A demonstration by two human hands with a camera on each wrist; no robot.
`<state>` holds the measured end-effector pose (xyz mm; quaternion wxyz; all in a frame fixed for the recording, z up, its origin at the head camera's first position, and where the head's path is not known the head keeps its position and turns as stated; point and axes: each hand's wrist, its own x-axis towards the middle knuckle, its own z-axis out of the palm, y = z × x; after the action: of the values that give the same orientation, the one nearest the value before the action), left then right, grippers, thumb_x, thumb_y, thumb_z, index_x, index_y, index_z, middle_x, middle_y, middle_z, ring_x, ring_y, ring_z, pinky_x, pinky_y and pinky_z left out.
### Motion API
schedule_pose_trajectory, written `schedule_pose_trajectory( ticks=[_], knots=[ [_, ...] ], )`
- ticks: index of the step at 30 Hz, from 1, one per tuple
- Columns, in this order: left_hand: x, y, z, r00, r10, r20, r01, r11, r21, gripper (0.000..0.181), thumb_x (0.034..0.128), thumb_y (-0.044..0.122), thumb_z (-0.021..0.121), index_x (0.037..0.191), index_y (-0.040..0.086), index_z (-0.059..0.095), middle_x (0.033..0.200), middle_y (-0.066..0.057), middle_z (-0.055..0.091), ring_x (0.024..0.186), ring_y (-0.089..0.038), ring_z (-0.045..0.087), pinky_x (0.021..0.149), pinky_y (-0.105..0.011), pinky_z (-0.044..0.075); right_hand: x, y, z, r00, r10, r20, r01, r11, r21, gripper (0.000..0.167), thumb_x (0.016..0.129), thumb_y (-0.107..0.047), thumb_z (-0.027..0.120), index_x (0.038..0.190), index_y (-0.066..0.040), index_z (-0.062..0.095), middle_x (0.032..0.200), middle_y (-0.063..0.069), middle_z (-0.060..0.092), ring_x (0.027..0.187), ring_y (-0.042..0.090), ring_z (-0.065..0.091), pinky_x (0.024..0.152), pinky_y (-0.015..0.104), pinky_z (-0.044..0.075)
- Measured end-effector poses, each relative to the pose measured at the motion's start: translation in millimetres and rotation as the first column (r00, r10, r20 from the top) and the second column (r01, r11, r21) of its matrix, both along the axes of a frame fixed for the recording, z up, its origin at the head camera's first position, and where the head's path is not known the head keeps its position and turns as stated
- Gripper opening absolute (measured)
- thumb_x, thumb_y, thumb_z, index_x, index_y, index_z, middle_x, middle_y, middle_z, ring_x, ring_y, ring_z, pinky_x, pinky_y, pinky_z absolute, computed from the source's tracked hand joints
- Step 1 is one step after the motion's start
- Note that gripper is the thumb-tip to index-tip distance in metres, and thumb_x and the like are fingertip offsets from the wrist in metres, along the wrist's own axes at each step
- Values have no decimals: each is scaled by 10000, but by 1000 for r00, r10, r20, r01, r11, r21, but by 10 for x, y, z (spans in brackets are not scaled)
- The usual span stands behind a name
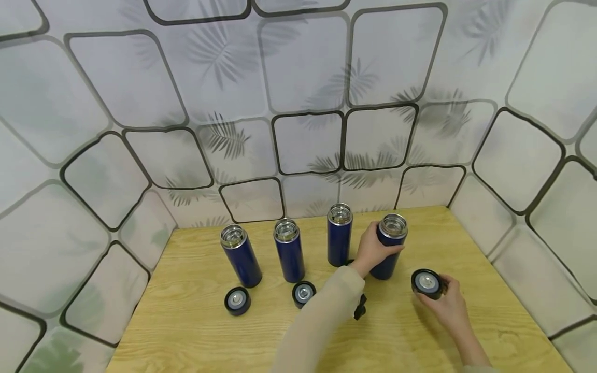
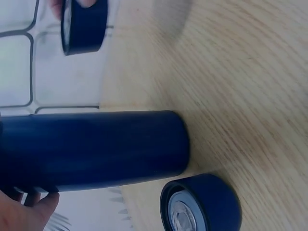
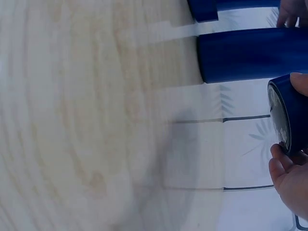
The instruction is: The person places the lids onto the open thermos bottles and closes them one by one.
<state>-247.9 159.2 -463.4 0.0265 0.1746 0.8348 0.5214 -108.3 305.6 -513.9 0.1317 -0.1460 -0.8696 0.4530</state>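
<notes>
Nearest, the right hand [image 1: 446, 305] is gripping a dark lid [image 1: 427, 282], its inner face pointing up; other lids [image 1: 237, 301] are lying leftward on the wooden table [image 1: 200, 342]. Beyond, the left hand [image 1: 373, 252] is grasping an upright blue bottle [image 1: 384, 267], while three more bottles [image 1: 290, 256] are standing leftward before the patterned wall [image 1: 308, 67].

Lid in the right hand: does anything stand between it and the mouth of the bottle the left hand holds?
Nothing visible does. The lid, in the right hand, is raised to the right of the bottle; the left hand grips its side below the uncovered mouth.
</notes>
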Motion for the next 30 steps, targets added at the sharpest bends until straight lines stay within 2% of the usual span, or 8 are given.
schedule_pose_trajectory(
  ticks=[6,10,12,13,17,20,24,30],
  knots=[
    [107,-126,-21,998,-64,-3,64,998,21,692,651,337,778,1228,153,446,1100,56,534,978,-86,521,799,-283,433,3,-49,116,999,-26,-39,25,1000,-18,774,730,-190,730,1245,122,244,1200,315,345,1070,469,367,830,556,317],
    [194,-208,-22,994,-107,-1,106,993,54,681,653,308,782,1224,143,448,1093,60,534,971,-73,519,799,-272,431,-2,-88,198,994,-26,-102,22,999,-41,745,729,-140,728,1243,109,251,1202,300,362,1083,446,376,869,538,308],
    [235,-252,-17,993,-121,1,120,991,61,677,653,301,783,1222,148,450,1093,69,530,971,-65,516,795,-269,433,-12,-113,239,991,-31,-127,24,998,-54,727,731,-117,725,1248,93,260,1210,269,375,1108,387,388,938,419,313],
    [252,-272,-18,992,-127,-1,127,990,58,676,654,303,782,1223,152,449,1096,75,526,975,-60,512,796,-265,432,-17,-125,258,990,-32,-140,24,998,-57,716,732,-104,722,1249,87,265,1210,252,380,1116,304,407,950,328,316],
    [328,-368,-31,992,-128,1,127,991,50,675,645,312,786,1216,167,457,1094,97,521,980,-52,507,796,-265,432,-36,-182,328,980,-1,-199,-18,995,-94,682,753,-64,694,1252,85,254,1204,205,361,1018,-30,394,793,41,304],
    [383,-441,-55,991,-132,-2,132,990,52,678,641,311,788,1217,171,459,1099,103,519,992,-47,500,814,-270,424,-41,-224,374,965,52,-256,-93,985,-147,657,769,-14,664,1243,102,223,1182,182,332,947,-122,352,736,29,331],
    [450,-539,-78,990,-140,-18,141,989,46,691,646,322,782,1233,171,450,1113,99,517,1001,-43,497,819,-266,422,-54,-268,443,937,110,-332,-187,960,-210,621,766,62,634,1238,76,231,1157,83,318,980,-75,379,759,47,352],
    [518,-703,-71,992,-105,-69,109,992,56,681,634,281,800,1215,144,472,1094,73,540,975,-54,515,806,-256,427,-101,-326,569,876,175,-449,-319,910,-266,616,740,144,609,1247,45,274,1136,-1,345,1025,-16,415,801,63,344]
  ],
)
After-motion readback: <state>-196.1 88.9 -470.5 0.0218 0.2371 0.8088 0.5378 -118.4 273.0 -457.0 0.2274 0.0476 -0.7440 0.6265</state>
